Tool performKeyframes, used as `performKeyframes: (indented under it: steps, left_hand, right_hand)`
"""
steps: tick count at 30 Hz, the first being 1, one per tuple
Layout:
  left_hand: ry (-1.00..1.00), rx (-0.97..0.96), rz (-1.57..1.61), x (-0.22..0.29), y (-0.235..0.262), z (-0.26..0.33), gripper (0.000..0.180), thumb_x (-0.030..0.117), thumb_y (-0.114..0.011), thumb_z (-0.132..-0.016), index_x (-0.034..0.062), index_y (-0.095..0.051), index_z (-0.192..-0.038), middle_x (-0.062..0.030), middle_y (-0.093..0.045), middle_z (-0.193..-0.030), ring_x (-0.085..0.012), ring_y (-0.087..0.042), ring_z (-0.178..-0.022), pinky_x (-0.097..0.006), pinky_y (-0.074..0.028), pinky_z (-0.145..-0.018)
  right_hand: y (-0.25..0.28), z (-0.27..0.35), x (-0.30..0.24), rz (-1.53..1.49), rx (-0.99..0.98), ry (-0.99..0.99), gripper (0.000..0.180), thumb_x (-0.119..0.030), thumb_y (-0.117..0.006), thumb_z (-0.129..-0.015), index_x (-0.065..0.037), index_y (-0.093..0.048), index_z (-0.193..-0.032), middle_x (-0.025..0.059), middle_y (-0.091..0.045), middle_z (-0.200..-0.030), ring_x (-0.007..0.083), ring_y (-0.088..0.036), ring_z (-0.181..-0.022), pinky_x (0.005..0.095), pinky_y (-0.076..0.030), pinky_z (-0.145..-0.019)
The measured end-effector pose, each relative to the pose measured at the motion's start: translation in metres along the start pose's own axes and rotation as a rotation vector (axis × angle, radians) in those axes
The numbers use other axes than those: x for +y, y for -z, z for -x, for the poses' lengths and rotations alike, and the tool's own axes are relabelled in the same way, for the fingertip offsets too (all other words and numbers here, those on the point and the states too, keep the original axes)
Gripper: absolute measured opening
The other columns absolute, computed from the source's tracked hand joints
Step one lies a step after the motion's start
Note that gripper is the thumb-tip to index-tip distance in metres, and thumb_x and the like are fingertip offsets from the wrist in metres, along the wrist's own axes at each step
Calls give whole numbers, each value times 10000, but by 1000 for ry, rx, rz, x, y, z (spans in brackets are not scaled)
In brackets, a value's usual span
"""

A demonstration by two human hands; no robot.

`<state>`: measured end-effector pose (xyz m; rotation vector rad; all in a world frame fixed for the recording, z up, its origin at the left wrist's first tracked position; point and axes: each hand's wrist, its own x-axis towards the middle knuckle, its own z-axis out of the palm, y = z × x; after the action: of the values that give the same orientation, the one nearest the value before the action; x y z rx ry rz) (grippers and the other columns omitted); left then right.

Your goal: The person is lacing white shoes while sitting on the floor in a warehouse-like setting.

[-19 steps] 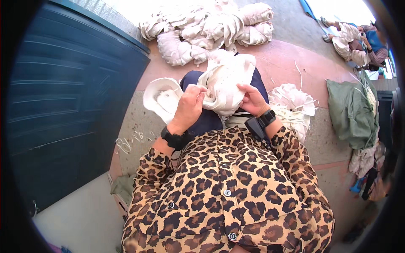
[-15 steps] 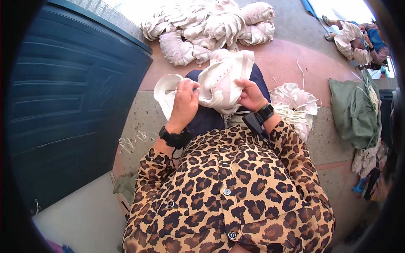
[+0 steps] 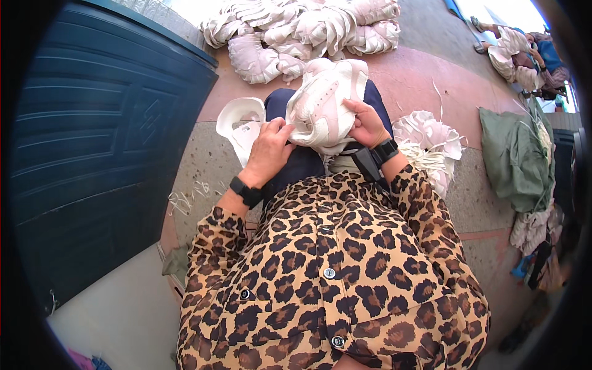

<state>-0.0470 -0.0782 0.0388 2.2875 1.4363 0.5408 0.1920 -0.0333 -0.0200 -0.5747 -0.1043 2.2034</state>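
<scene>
A dark blue panelled door (image 3: 105, 129) stands beside a brightly lit pink-and-grey floor (image 3: 410, 83).

no readable text, no legible labels, no readable numbers, no legible signs

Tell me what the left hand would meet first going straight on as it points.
Likely the pale shoe upper; the left hand is at its left edge, though depth leaves contact unclear.
</scene>
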Motion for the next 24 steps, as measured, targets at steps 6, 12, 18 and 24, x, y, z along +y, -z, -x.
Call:
performKeyframes:
  steps: [6,12,18,24]
  left_hand:
    - [-283,-30,86,28,4,7,242,77,-714,-598,-9,-577,-778,-126,-529,-967,-291,-500,-910,-362,-447,-765]
    - [-321,-247,-116,57,-24,23,240,265,-647,-699,114,-525,-840,-6,-555,-817,-182,-535,-819,-333,-415,-595]
    - [-335,-339,-110,49,-37,-6,249,317,-620,-739,129,-549,-887,-12,-567,-789,-179,-543,-815,-362,-417,-630]
    - [-354,-504,-392,48,-56,-6,325,352,-600,-740,153,-556,-994,-28,-565,-880,-195,-532,-874,-423,-406,-665]
  right_hand:
    - [-14,8,-3,32,128,-26,193,-85,-481,-863,22,-499,-1022,-6,-552,-711,16,-410,-435,155,-371,-420]
    - [-10,29,-10,310,314,-3,258,-78,-512,-823,30,-505,-1057,8,-574,-779,24,-409,-438,163,-312,-349]
    - [9,88,-98,788,905,860,151,-109,-513,-816,-33,-643,-826,-14,-584,-661,37,-436,-491,216,-371,-435]
    - [-26,89,-19,1744,374,504,219,-216,-564,-788,-8,-632,-795,158,-617,-755,266,-595,-671,325,-467,-641]
